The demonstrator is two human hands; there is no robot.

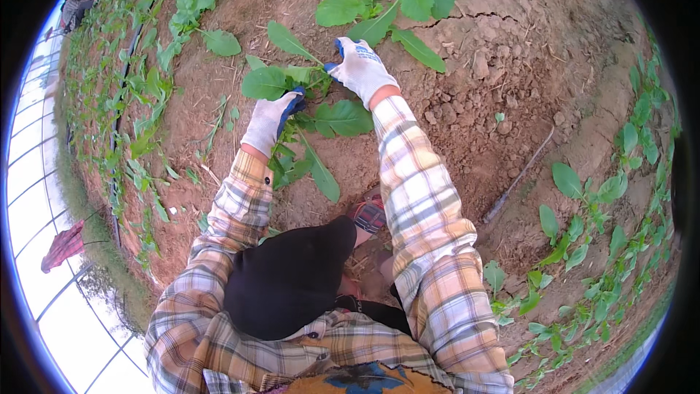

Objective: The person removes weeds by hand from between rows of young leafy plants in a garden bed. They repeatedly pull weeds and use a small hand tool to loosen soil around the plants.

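My left hand (273, 117), in a white knitted glove with a blue coated palm, is closed around the stalks of a leafy green plant (344, 118). The plant's long, broad leaves spread out on both sides of that hand, and some hang down towards my knee. On the plant's upper right is my right hand (363, 68), gloved the same way. Its thumb tip meets a leaf stem, but the inner side of the fingers is hidden, so I cannot tell whether they grip it. Just beyond the right hand, another leafy plant (416, 0) grows from the soil.
A thin, long-handled tool (517, 175) lies on loose, crumbled soil (465, 98) at right. Rows of plants run along the left and right (593, 202). A black hose (116, 137) follows the left row. Another person (75, 10) is far off at upper left. My bent knee (290, 279) is below the hands.
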